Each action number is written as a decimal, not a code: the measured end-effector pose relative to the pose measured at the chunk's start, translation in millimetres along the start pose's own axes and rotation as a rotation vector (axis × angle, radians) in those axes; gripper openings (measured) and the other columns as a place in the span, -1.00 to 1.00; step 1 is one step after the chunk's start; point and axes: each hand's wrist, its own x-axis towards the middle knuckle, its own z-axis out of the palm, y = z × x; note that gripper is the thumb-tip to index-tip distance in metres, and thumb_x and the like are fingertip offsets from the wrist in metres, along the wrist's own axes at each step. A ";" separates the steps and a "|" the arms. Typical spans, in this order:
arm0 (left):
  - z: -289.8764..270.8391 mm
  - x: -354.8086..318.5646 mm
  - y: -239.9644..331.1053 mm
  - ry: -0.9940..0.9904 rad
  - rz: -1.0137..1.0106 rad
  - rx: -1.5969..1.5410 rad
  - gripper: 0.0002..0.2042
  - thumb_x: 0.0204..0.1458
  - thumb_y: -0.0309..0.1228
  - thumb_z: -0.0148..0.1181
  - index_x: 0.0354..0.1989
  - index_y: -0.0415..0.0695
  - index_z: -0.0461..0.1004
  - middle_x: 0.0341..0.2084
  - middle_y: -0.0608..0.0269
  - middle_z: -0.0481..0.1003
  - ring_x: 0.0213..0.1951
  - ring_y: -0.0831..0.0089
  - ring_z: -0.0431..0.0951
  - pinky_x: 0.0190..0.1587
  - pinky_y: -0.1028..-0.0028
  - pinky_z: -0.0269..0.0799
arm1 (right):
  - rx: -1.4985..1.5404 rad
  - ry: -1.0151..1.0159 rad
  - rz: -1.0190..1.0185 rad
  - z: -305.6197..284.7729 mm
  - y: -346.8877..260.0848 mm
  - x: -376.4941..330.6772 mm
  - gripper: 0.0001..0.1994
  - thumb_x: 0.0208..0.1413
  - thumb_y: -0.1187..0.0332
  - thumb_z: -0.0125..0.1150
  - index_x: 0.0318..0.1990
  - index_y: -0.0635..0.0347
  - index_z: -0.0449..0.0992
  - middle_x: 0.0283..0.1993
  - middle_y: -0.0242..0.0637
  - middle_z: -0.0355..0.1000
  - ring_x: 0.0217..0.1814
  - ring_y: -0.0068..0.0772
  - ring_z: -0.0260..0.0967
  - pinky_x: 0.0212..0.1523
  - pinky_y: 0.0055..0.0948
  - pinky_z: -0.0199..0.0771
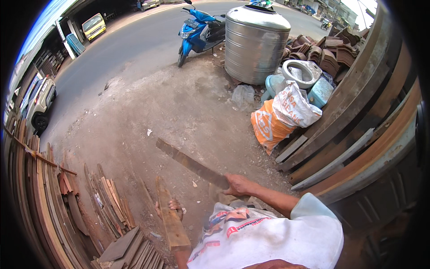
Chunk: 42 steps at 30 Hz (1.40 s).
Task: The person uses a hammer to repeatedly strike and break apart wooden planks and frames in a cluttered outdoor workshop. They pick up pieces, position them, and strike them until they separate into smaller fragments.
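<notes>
My left hand (175, 206) comes up from beneath a light brown wooden plank (172, 226). Its fingertips curl over both edges, and the palm is hidden under the wood. The plank points away from me, its near end close to my body. In my right hand (238, 184) is the near end of a darker, weathered wooden board (191, 165). That board slants forward and to the left above the dirt ground, its far end beyond the light plank's tip. My fingers wrap round its end.
Stacked planks (42, 197) and short boards (130, 249) lie on the left. Long boards (358, 121) lean along the right side. Ahead stand an orange-and-white sack (273, 125), a toilet bowl (300, 74), a metal tank (256, 45), roof tiles (336, 51) and a blue motorbike (197, 33) beside the road.
</notes>
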 end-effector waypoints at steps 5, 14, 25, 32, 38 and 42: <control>69.1 71.4 48.3 0.053 0.085 0.076 -0.32 0.02 0.14 0.08 0.11 -0.21 0.28 -0.02 0.09 0.34 -0.05 0.17 0.40 0.01 0.16 0.40 | -0.059 -0.115 -0.296 -8.4 -5.0 125.2 -0.36 -0.08 0.07 0.42 0.03 0.38 0.37 -0.15 0.19 0.52 -0.06 0.24 0.50 -0.08 0.01 0.49; 201.6 164.8 102.0 0.192 0.244 0.106 -0.31 0.03 0.17 0.01 0.16 -0.15 0.29 0.07 0.05 0.34 0.05 0.10 0.39 0.11 0.06 0.37 | -0.174 -0.329 -0.486 -66.4 -53.9 334.1 -0.52 -0.22 0.21 0.44 -0.18 0.36 0.48 -0.23 0.11 0.55 -0.16 0.20 0.53 -0.17 0.03 0.51; 243.4 255.6 212.5 0.384 0.339 -0.480 -0.27 0.10 0.15 -0.03 0.33 -0.10 0.19 0.25 0.01 0.28 0.27 0.00 0.28 0.30 -0.10 0.19 | 0.179 -0.218 -0.229 -169.9 -209.7 534.1 -0.37 -0.02 0.11 0.47 0.08 0.36 0.41 -0.03 0.07 0.53 -0.01 -0.09 0.54 0.01 -0.23 0.53; 298.4 343.1 315.1 0.201 0.397 -0.581 -0.37 0.07 0.17 0.11 0.19 -0.02 0.37 0.02 0.15 0.47 0.07 0.19 0.45 0.17 0.08 0.33 | 0.453 -0.441 0.129 -131.0 -218.6 693.4 -0.55 0.06 0.13 0.44 -0.12 0.35 0.47 -0.35 -0.16 0.55 -0.33 -0.33 0.56 -0.33 -0.33 0.59; 333.6 373.5 423.1 0.282 0.534 -0.667 -0.47 0.12 0.10 0.08 0.06 -0.09 0.38 -0.12 0.10 0.47 -0.07 0.15 0.50 0.09 0.06 0.42 | 0.376 -0.512 0.138 -135.8 -265.5 812.6 -0.63 0.16 0.18 0.32 -0.14 0.38 0.47 -0.36 -0.15 0.55 -0.34 -0.29 0.57 -0.31 -0.31 0.59; 319.5 404.2 474.6 0.249 0.665 -0.784 -0.52 0.11 0.06 0.13 -0.04 -0.11 0.38 -0.23 0.08 0.46 -0.15 0.15 0.50 0.02 0.07 0.45 | 0.508 -0.558 0.117 -124.2 -320.6 900.8 -0.65 0.17 0.17 0.21 -0.12 0.32 0.52 -0.33 -0.15 0.56 -0.32 -0.30 0.55 -0.31 -0.35 0.55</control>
